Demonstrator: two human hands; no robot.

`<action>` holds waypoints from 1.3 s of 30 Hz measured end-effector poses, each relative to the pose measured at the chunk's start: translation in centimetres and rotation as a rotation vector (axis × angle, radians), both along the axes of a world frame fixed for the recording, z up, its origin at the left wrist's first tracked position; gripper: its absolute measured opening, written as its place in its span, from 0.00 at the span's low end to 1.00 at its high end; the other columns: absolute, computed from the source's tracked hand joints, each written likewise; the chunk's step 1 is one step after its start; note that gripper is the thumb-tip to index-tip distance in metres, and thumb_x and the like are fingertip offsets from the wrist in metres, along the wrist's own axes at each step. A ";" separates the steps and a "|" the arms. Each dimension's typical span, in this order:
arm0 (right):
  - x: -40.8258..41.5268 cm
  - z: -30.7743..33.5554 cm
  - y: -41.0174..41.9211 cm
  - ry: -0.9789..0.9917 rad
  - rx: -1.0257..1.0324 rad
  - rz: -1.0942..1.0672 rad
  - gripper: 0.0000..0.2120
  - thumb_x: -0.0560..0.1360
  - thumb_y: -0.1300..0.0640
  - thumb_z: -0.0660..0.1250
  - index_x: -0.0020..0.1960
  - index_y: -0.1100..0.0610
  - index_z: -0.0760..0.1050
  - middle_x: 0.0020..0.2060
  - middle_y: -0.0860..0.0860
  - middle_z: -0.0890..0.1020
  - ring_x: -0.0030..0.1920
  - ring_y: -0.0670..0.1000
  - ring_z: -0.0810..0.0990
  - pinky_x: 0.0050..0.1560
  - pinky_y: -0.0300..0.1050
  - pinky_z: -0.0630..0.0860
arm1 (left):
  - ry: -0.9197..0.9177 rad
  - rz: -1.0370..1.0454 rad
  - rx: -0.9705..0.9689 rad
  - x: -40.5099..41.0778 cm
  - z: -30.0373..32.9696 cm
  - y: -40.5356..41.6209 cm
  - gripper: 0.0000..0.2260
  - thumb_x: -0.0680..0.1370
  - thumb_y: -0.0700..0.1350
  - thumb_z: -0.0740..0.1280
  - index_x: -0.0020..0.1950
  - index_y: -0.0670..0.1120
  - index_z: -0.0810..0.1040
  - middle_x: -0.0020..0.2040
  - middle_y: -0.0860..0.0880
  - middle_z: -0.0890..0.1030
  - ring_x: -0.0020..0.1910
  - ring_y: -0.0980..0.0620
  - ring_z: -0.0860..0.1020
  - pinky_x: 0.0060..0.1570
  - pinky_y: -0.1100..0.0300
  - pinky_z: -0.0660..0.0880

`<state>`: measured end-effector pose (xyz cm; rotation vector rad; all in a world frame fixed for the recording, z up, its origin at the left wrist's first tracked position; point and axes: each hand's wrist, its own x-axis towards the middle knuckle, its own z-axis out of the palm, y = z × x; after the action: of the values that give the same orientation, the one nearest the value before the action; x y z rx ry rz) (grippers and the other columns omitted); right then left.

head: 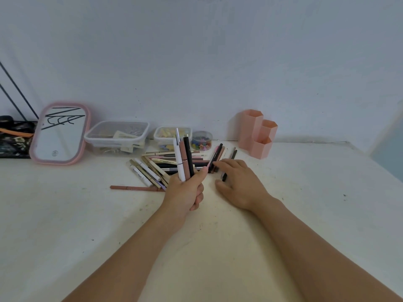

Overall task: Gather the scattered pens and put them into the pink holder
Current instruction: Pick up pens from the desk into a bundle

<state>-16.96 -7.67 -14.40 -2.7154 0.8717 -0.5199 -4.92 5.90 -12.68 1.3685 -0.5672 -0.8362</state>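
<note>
My left hand (pixel 185 192) holds a small upright bunch of pens (pixel 184 155), white, pink and black, above the table. Behind it lies a heap of scattered pens (pixel 157 166), and one long brown pen (pixel 135 188) lies apart at the left. Palm down, my right hand (pixel 237 182) rests on the table with its fingers over a few pens (pixel 218 153) at the heap's right end; whether it grips one is unclear. The pink holder (pixel 257 132), made of hexagonal tubes, stands against the wall at the right, with no pens showing in it.
Along the wall stand a pink-framed mirror (pixel 60 134), a large clear plastic box (pixel 116 136), a smaller clear box (pixel 172 136) and a round tub of coloured clips (pixel 201 140). A dark cluttered tray (pixel 15 138) sits at the far left. The white table (pixel 305 203) extends right.
</note>
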 end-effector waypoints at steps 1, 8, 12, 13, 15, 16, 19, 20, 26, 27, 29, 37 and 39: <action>0.0 0.0 0.0 0.006 0.002 0.003 0.27 0.79 0.48 0.62 0.78 0.50 0.66 0.74 0.47 0.70 0.73 0.52 0.64 0.71 0.48 0.65 | 0.009 0.000 0.006 0.0 0.0 -0.1 0.17 0.76 0.53 0.74 0.34 0.49 0.71 0.24 0.52 0.68 0.21 0.54 0.66 0.19 0.66 0.60; 0.0 0.3 0.2 -0.023 0.003 0.005 0.24 0.79 0.48 0.64 0.73 0.53 0.71 0.71 0.48 0.74 0.72 0.52 0.66 0.70 0.46 0.66 | 0.014 -0.007 -0.008 0.0 0.1 -0.2 0.16 0.75 0.53 0.75 0.40 0.46 0.71 0.25 0.51 0.67 0.23 0.54 0.64 0.19 0.66 0.59; -0.3 0.8 1.1 -0.115 -0.003 0.040 0.15 0.74 0.49 0.68 0.60 0.52 0.80 0.57 0.46 0.82 0.62 0.50 0.74 0.61 0.43 0.72 | 0.008 0.001 -0.028 0.2 -0.2 -0.2 0.19 0.75 0.52 0.76 0.34 0.48 0.69 0.24 0.51 0.69 0.21 0.55 0.66 0.19 0.65 0.59; -0.4 1.0 1.3 -0.129 -0.010 0.057 0.15 0.73 0.49 0.70 0.58 0.51 0.81 0.55 0.46 0.82 0.60 0.50 0.75 0.59 0.43 0.73 | 0.006 0.003 -0.033 0.2 -0.2 -0.2 0.19 0.74 0.52 0.76 0.34 0.48 0.69 0.24 0.51 0.69 0.21 0.55 0.66 0.19 0.65 0.59; -0.7 1.2 1.5 -0.124 0.003 0.096 0.18 0.71 0.47 0.72 0.59 0.51 0.81 0.55 0.46 0.82 0.59 0.49 0.76 0.58 0.43 0.73 | 0.005 0.003 -0.039 0.2 -0.3 -0.3 0.19 0.74 0.53 0.76 0.34 0.48 0.69 0.24 0.51 0.69 0.21 0.54 0.66 0.19 0.66 0.59; -0.8 1.4 1.6 -0.106 0.020 0.109 0.20 0.70 0.47 0.72 0.61 0.51 0.81 0.57 0.46 0.81 0.60 0.48 0.75 0.58 0.42 0.72 | 0.007 0.001 -0.041 0.2 -0.3 -0.3 0.19 0.73 0.53 0.76 0.34 0.48 0.69 0.24 0.51 0.69 0.22 0.54 0.67 0.19 0.65 0.59; -1.3 1.7 1.3 -0.037 0.036 0.126 0.26 0.68 0.48 0.68 0.66 0.52 0.79 0.60 0.47 0.78 0.62 0.47 0.73 0.57 0.38 0.69 | 0.006 -0.005 -0.044 0.2 -0.2 -0.2 0.19 0.73 0.53 0.76 0.35 0.47 0.69 0.24 0.51 0.70 0.22 0.53 0.67 0.20 0.65 0.60; -1.4 1.8 1.2 -0.015 0.031 0.133 0.26 0.69 0.50 0.67 0.66 0.52 0.79 0.60 0.47 0.78 0.62 0.48 0.73 0.57 0.39 0.69 | 0.005 -0.006 -0.043 0.2 -0.2 -0.2 0.19 0.74 0.53 0.76 0.34 0.47 0.69 0.24 0.51 0.70 0.22 0.53 0.67 0.20 0.65 0.60; -1.1 1.6 1.1 -0.008 -0.051 0.248 0.12 0.78 0.63 0.67 0.55 0.50 0.84 0.53 0.47 0.77 0.56 0.50 0.73 0.56 0.47 0.75 | 0.010 0.004 -0.033 0.3 -0.1 -0.1 0.19 0.75 0.52 0.75 0.34 0.47 0.69 0.24 0.51 0.70 0.22 0.54 0.67 0.19 0.65 0.60; -1.0 1.5 1.1 -0.015 -0.040 0.262 0.13 0.77 0.65 0.67 0.55 0.50 0.84 0.53 0.47 0.76 0.55 0.50 0.72 0.56 0.47 0.74 | 0.012 0.004 -0.033 0.2 -0.1 -0.1 0.19 0.75 0.52 0.75 0.33 0.47 0.69 0.24 0.51 0.70 0.22 0.54 0.67 0.20 0.65 0.60; -0.9 1.3 1.1 -0.030 -0.032 0.275 0.12 0.77 0.65 0.68 0.52 0.50 0.84 0.52 0.47 0.75 0.54 0.49 0.72 0.56 0.48 0.75 | 0.015 0.004 -0.034 0.2 -0.1 -0.1 0.19 0.75 0.52 0.75 0.33 0.47 0.69 0.24 0.51 0.69 0.22 0.54 0.67 0.20 0.65 0.60; -0.3 2.9 2.5 -0.757 0.062 0.112 0.06 0.82 0.63 0.65 0.56 0.55 0.77 0.48 0.44 0.82 0.49 0.45 0.81 0.48 0.38 0.79 | 0.029 -0.008 -0.053 0.0 0.2 0.0 0.17 0.70 0.57 0.78 0.40 0.47 0.77 0.25 0.52 0.69 0.23 0.54 0.65 0.20 0.65 0.61; -0.2 3.4 2.6 -0.984 0.275 -0.008 0.05 0.81 0.62 0.66 0.55 0.54 0.77 0.45 0.45 0.82 0.46 0.45 0.83 0.45 0.37 0.80 | -0.005 -0.019 -0.060 0.0 0.1 0.0 0.20 0.65 0.60 0.79 0.41 0.46 0.78 0.25 0.53 0.68 0.24 0.54 0.64 0.21 0.65 0.60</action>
<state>-17.13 -5.08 -11.00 -1.8235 0.5917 -1.4240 -4.91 5.90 -12.58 1.3126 -0.6055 -0.8254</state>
